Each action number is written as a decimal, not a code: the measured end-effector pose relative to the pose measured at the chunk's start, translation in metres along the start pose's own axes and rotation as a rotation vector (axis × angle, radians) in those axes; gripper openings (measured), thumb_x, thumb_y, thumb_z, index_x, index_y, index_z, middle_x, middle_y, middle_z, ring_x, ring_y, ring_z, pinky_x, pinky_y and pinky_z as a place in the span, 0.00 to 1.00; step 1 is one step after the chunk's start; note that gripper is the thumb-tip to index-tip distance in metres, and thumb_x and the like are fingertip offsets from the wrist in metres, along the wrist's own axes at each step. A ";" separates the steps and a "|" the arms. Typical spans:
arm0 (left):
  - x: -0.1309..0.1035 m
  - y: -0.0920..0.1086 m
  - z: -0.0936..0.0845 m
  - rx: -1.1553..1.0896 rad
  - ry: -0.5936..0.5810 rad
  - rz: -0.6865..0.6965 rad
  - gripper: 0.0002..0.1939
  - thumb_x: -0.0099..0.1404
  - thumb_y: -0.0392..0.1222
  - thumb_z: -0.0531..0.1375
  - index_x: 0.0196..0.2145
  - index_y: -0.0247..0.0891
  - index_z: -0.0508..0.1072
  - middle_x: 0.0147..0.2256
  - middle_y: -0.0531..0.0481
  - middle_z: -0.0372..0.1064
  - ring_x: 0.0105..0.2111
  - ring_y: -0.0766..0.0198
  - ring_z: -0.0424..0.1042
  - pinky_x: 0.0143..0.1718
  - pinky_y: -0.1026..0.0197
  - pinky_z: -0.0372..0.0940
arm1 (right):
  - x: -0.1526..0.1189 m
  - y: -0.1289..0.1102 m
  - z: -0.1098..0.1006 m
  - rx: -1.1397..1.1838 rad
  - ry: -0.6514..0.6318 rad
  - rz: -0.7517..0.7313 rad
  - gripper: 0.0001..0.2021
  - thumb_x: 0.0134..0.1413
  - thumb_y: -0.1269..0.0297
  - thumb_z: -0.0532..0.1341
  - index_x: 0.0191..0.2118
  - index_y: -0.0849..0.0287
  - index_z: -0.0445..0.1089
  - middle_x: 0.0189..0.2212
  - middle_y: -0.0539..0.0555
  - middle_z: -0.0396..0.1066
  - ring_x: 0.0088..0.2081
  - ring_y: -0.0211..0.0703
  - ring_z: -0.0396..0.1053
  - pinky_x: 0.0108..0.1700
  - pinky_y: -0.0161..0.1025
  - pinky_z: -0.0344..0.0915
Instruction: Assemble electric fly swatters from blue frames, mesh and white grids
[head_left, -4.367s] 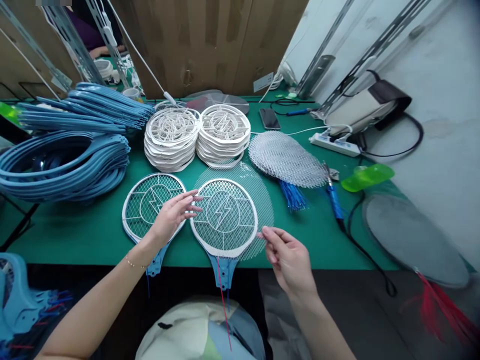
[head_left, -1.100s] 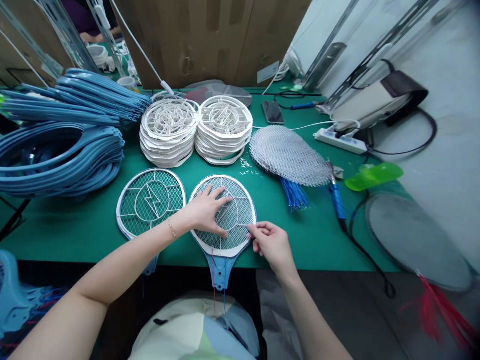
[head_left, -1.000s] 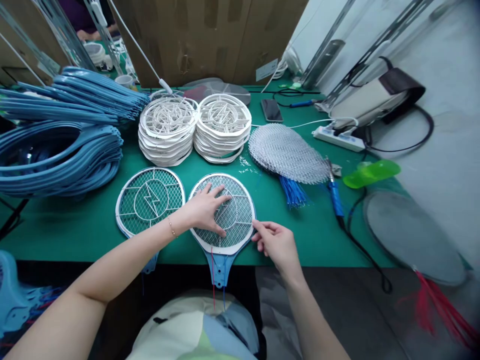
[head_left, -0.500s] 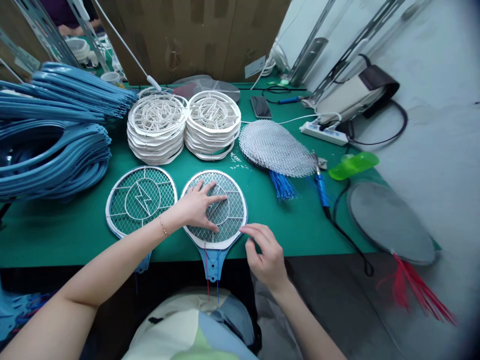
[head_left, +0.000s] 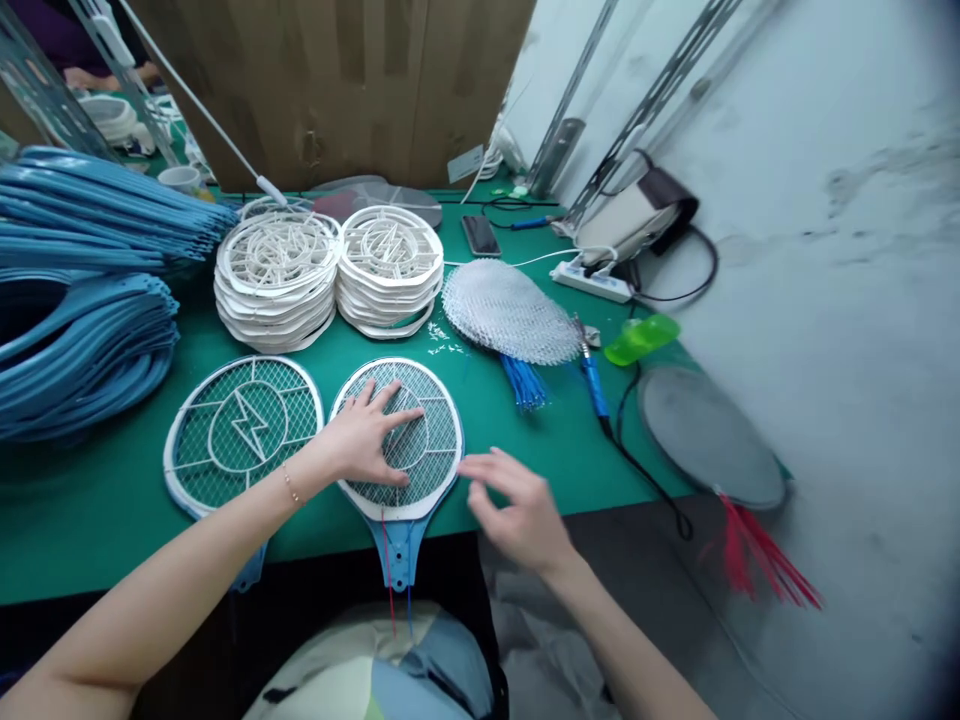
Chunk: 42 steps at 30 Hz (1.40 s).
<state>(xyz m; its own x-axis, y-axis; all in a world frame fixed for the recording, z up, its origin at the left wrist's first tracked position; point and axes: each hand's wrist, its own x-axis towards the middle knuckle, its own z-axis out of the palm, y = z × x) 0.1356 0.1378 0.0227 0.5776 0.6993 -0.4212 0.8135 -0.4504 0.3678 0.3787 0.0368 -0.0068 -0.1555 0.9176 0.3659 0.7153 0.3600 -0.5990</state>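
From where I'm watching, the mesh racket [head_left: 435, 430] lies flat at the tabletop's [head_left: 540, 435] near edge, its blue neck jutting past it, with my left hand [head_left: 369, 437] resting on the mesh, fingers spread apart. My right hand [head_left: 519, 503] is at the racket's right rim, index fingertip against or just beside it, I can't tell which, and thumb apart. I see a second racket [head_left: 251, 425] to the left, and behind, two stacks of white frames [head_left: 390, 275].

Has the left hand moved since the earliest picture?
Yes. Judged against the right stack of white frames, the left hand has moved rightward, from the left edge of the right racket onto its mesh.
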 end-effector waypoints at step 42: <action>0.000 -0.002 0.004 -0.021 -0.034 0.057 0.50 0.55 0.65 0.66 0.70 0.58 0.51 0.73 0.45 0.29 0.71 0.31 0.29 0.62 0.22 0.39 | 0.131 0.004 -0.025 -0.579 -0.330 -0.245 0.26 0.71 0.50 0.45 0.53 0.56 0.76 0.32 0.55 0.75 0.25 0.39 0.69 0.21 0.35 0.49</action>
<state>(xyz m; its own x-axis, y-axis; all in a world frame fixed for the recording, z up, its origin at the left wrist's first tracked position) 0.1347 0.1362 0.0186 0.6252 0.6534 -0.4269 0.7779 -0.4768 0.4094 0.3776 0.1545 0.0566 -0.4908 0.8580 0.1517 0.8664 0.4990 -0.0190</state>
